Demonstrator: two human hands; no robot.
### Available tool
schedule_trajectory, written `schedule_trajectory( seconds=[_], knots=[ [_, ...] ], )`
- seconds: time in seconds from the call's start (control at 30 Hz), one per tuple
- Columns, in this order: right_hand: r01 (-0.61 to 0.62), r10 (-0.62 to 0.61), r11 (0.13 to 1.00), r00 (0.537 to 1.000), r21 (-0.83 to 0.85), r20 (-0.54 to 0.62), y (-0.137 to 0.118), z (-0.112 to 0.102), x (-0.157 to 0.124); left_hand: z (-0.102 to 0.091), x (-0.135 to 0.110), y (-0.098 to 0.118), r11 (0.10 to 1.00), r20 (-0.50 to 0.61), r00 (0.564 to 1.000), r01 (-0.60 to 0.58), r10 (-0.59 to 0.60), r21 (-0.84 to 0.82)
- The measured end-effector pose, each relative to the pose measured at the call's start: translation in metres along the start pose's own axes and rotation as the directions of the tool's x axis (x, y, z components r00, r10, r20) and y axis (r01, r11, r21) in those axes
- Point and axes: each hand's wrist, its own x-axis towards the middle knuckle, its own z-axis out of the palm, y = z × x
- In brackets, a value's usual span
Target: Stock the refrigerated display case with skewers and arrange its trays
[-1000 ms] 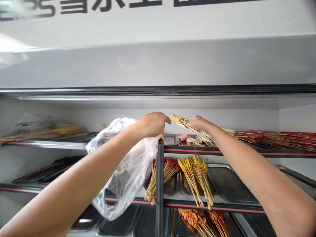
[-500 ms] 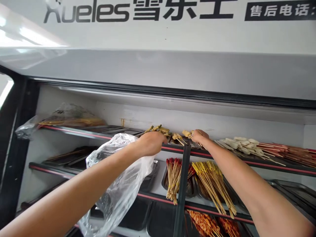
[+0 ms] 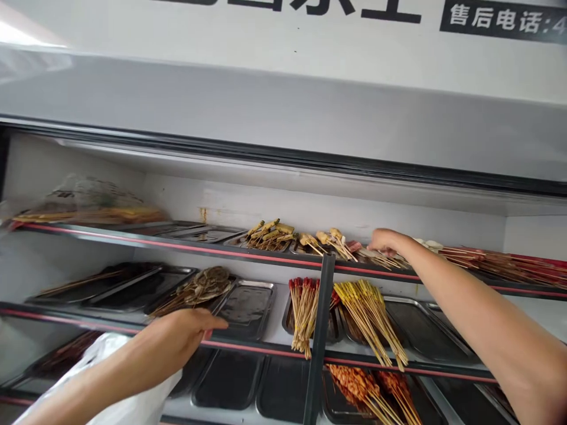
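My left hand (image 3: 190, 327) is in front of the middle shelf, its index finger pointing right and the other fingers curled. A clear plastic bag (image 3: 142, 398) hangs beneath that hand and forearm; the grip itself is mostly hidden. Up on the top shelf, my right hand (image 3: 384, 241) has its fingers closed over skewers with white pieces (image 3: 376, 257), partly covering them. Left of it lie skewers with beige pieces (image 3: 334, 239) on a tray, and farther left skewers with rolled, green-ended pieces (image 3: 270, 232).
A dark upright post (image 3: 321, 336) divides the cabinet's shelves. Red-tipped skewers (image 3: 303, 313) and yellow-tipped skewers (image 3: 370, 316) overhang the middle shelf. Orange-red meat skewers (image 3: 354, 386) lie below. A bagged bundle (image 3: 97, 203) sits at top left, and reddish skewers (image 3: 500, 265) at top right.
My right hand has left the beige skewers and moved right to the white ones. My left hand has dropped left and down with the bag, uncovering the middle shelf's trays.
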Motion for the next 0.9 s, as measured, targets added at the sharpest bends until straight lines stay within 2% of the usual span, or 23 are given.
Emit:
schedule_trajectory(
  seconds=[0.07,0.17,0.23,0.3,0.37,0.47,0.6,0.7,0.77,0.9],
  knots=[
    [0.023,-0.022,1.000,0.998,-0.019,0.057,0.016,0.011,-0.003,0.010,-0.008,-0.012,1.000,0.004,1.000,0.013,-0.012,-0.028],
    [0.087,-0.087,0.996,0.996,0.001,0.028,0.025,0.024,-0.004,0.025,-0.016,-0.023,0.998,-0.007,1.000,0.027,-0.027,-0.056],
    [0.042,-0.046,0.995,0.998,0.087,0.043,0.028,0.027,-0.003,0.035,-0.021,-0.030,0.997,-0.043,0.998,0.036,-0.039,-0.071],
    [-0.005,-0.015,0.967,0.997,0.256,0.077,0.031,0.027,-0.002,0.043,-0.026,-0.036,0.996,-0.076,0.995,0.052,-0.058,-0.079],
    [0.002,-0.040,0.895,0.996,0.446,0.076,0.037,0.024,-0.002,0.047,-0.031,-0.040,0.994,-0.083,0.994,0.065,-0.072,-0.083],
    [0.020,-0.079,0.740,0.995,0.673,0.057,0.048,0.020,-0.008,0.047,-0.036,-0.043,0.992,-0.061,0.995,0.077,-0.084,-0.099],
    [0.023,-0.160,0.553,0.984,0.833,0.080,0.060,0.011,-0.017,0.043,-0.040,-0.041,0.987,-0.018,0.993,0.112,-0.115,-0.112],
    [-0.021,-0.188,0.466,0.975,0.884,0.122,0.058,0.000,-0.023,0.039,-0.041,-0.033,0.982,0.000,0.990,0.143,-0.144,-0.122],
    [-0.024,-0.210,0.468,0.968,0.883,0.137,0.049,-0.007,-0.026,0.037,-0.043,-0.027,0.979,0.032,0.987,0.160,-0.158,-0.128],
    [-0.006,-0.229,0.569,0.959,0.823,0.165,0.010,-0.014,-0.038,0.036,-0.046,-0.023,0.972,0.102,0.981,0.178,-0.164,-0.153]
  ],
)
